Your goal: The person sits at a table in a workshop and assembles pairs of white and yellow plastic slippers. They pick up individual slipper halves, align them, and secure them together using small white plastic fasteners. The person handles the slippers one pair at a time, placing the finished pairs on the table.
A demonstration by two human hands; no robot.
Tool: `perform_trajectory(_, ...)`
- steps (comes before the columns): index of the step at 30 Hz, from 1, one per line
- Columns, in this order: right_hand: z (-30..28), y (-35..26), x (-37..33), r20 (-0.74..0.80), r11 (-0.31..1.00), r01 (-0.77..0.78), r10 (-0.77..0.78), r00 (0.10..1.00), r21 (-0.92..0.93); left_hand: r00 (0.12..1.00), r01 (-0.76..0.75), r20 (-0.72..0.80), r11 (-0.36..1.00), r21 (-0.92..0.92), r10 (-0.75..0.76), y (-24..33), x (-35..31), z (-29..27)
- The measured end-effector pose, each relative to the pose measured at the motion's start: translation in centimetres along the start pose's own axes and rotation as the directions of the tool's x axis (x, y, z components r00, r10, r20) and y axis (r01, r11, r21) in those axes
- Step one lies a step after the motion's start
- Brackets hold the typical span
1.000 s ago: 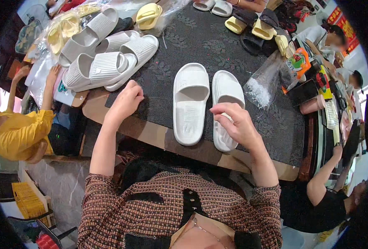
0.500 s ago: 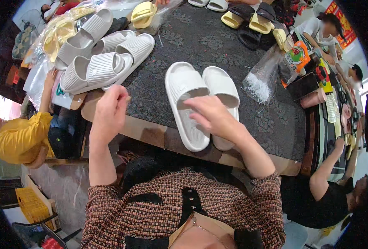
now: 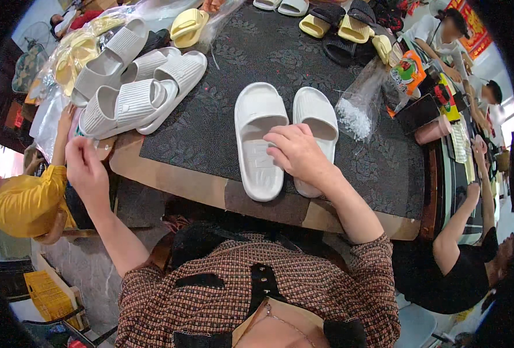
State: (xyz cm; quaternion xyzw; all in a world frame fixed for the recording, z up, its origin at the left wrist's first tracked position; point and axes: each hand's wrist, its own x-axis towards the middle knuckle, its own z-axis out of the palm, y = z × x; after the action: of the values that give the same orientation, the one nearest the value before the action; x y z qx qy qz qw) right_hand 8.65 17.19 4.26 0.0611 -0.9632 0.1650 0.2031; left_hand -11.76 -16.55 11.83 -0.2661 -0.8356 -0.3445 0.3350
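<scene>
A pair of pale grey slide slippers lies on the dark table mat in front of me, toes pointing away. My right hand [image 3: 299,152] reaches over the gap between them. Its loosely bent fingers lie over the inner edge of the left slipper [image 3: 260,142], open and not wrapped round it. The right slipper [image 3: 316,119] is partly hidden behind that hand. My left hand [image 3: 87,169] is raised off the table's left edge, fingers pinched together; whatever they hold, if anything, is too small to make out. Beyond it are several ribbed grey slippers [image 3: 138,101], piled together.
Yellow slippers [image 3: 188,26] and black-and-yellow slippers [image 3: 355,29] sit at the far side. A clear bag of white bits [image 3: 354,119], an orange pouch [image 3: 407,72] and a pink cup [image 3: 432,130] stand right. A person in yellow [image 3: 28,200] is at left; others work at right.
My left hand has swung left, away from the table's front edge. The left slipper has turned straighter and now lies apart from the right one. My right hand stays over the pair.
</scene>
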Motion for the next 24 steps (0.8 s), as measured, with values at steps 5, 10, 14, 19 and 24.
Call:
perform_trajectory(5,-2.1,-3.6,2.1,-0.063,0.955,-0.042,0.064,0.996,0.293,0.991,0.044,0.131,0.937,-0.348,0.002,4.6,-2.3,-1.0)
perform_trajectory(10,-2.7,-6.4,2.9,-0.146,0.878,0.116,-0.054,0.988,0.465,0.938,-0.004,0.289,0.838,-0.545,0.193,10.0,-4.6,0.8)
perform_trajectory(14,-1.1,-6.3,1.9,-0.119,0.873,0.129,-0.081,0.990,0.470,0.850,0.113,0.446,0.729,-0.676,0.282,11.8,-5.8,1.5)
perform_trajectory(19,-1.8,-4.9,0.1,-0.113,0.908,0.035,0.013,0.993,0.418,0.793,0.125,0.489,0.689,-0.714,0.363,11.8,-5.8,3.0)
perform_trajectory(24,-1.9,-3.5,-2.7,-0.049,0.749,-0.244,0.345,0.937,0.617,0.969,0.120,0.241,0.768,-0.630,0.047,10.5,-6.7,5.1)
